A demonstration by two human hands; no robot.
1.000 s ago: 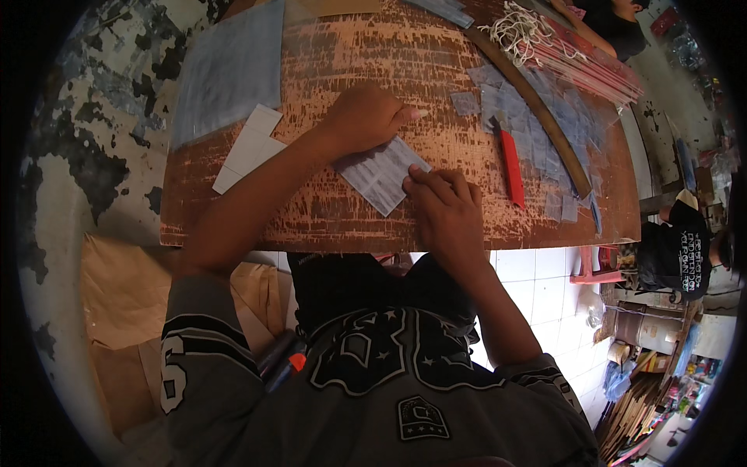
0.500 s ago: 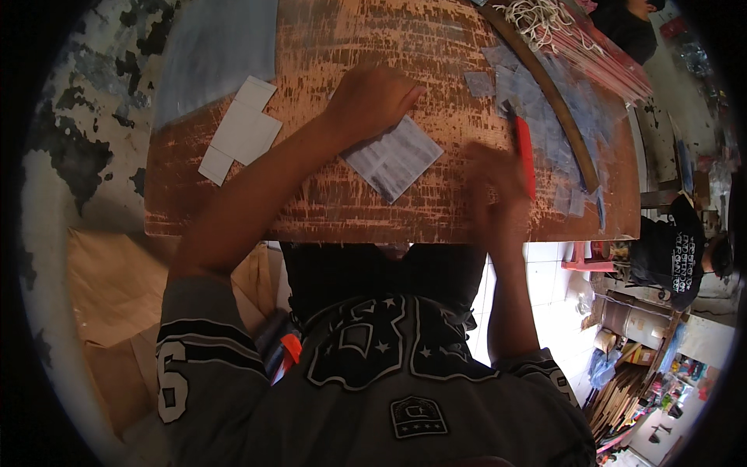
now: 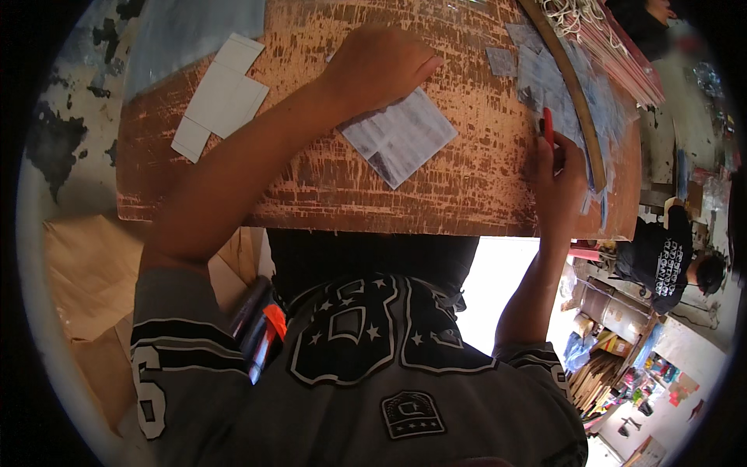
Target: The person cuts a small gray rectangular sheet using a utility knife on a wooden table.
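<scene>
My left hand [image 3: 380,68] rests on the worn brown tabletop [image 3: 311,194], over the far corner of a greyish square sheet [image 3: 401,138]. Its fingers curl under and its thumb points right; what they hold, if anything, is hidden. At the right, my right hand [image 3: 563,167] has closed on a red cutter [image 3: 548,127], which points away from me. A white cut-out card with fold lines [image 3: 222,97] lies left of my left forearm.
A large bluish sheet [image 3: 194,39] covers the far left of the table. At the right lie several clear plastic pieces [image 3: 545,78], a curved brown strip [image 3: 572,93] and pink rods with white cords [image 3: 607,47]. Another person [image 3: 665,261] is in the background, right.
My right hand has moved right and taken hold of the red cutter, which lay on the table. My left hand stays at the square sheet. The whole view has shifted slightly.
</scene>
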